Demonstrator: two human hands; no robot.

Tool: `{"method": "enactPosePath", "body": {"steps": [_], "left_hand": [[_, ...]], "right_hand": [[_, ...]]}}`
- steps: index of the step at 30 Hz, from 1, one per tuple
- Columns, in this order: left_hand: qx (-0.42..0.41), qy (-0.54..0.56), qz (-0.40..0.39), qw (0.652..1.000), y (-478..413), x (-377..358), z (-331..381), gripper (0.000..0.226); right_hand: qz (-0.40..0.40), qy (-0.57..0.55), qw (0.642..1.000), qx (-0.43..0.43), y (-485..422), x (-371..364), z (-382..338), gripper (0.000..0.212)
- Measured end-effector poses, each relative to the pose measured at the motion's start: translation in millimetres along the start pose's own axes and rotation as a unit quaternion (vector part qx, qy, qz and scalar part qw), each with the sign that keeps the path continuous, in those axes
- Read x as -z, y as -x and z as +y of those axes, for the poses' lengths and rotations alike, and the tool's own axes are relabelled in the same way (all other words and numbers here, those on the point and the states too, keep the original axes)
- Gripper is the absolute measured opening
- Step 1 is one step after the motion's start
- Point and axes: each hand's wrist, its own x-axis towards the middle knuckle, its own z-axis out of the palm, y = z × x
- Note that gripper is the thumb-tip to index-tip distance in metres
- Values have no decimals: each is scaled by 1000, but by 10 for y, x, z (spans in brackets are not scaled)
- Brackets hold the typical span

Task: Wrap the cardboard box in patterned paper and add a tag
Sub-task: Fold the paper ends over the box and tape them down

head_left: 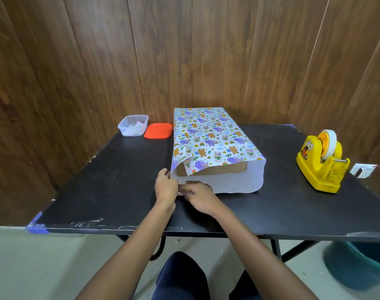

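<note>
Just above the middle of the frame, your left hand curls its fingers round the near left edge of the patterned paper. Your right hand is just beside it, pinching the lower edge of the white flap. Behind them the cardboard box lies at the centre of the black table, its near end showing under the loose paper. A yellow tape dispenser stands at the right. Farther back, left of the box, a red lid lies beside a clear container.
</note>
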Motion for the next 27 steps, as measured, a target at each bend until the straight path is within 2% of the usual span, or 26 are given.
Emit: {"method": "enactPosePath", "body": {"steps": [1, 3, 5, 9, 11, 13, 16, 18, 20, 22, 23, 25, 27], "left_hand": [[-5, -11, 3, 1000, -4, 8, -9, 51], [-34, -38, 10, 999, 27, 37, -4, 46], [-73, -84, -6, 994, 110, 85, 23, 42], [-193, -173, -98, 961, 193, 158, 130, 62], [-261, -154, -135, 943, 241, 176, 263, 59], [-295, -106, -142, 939, 283, 168, 452, 55], [-236, -24, -161, 958, 207, 165, 671, 37], [-141, 16, -199, 970, 49, 125, 772, 35], [-76, -30, -222, 972, -153, 57, 846, 53], [-59, -137, -234, 961, -339, -32, 894, 70], [-62, -176, -227, 956, -420, -79, 910, 71], [-75, -187, -233, 951, -603, -129, 899, 64], [-79, -163, -252, 951, -694, -130, 891, 53]], "right_hand": [[6, 0, 1000, 2, 12, -2, 12, 41], [31, -82, 996, -22, 69, 68, 16, 36], [95, -141, 984, -50, 109, 167, 55, 33], [189, -169, 964, -85, 247, 416, 152, 30], [189, -138, 968, -85, 347, 564, 156, 31], [163, -115, 977, -75, 462, 761, 109, 30], [133, -99, 984, -65, 603, 1050, -14, 25], [176, -123, 975, -52, 644, 1255, -61, 24], [265, -145, 952, -46, 605, 1444, -68, 24], [329, -129, 933, -71, 457, 1611, 37, 23], [338, -146, 925, -99, 355, 1673, 137, 21], [313, -223, 907, -175, 171, 1710, 375, 17], [247, -279, 897, -237, 75, 1683, 569, 16]]}}
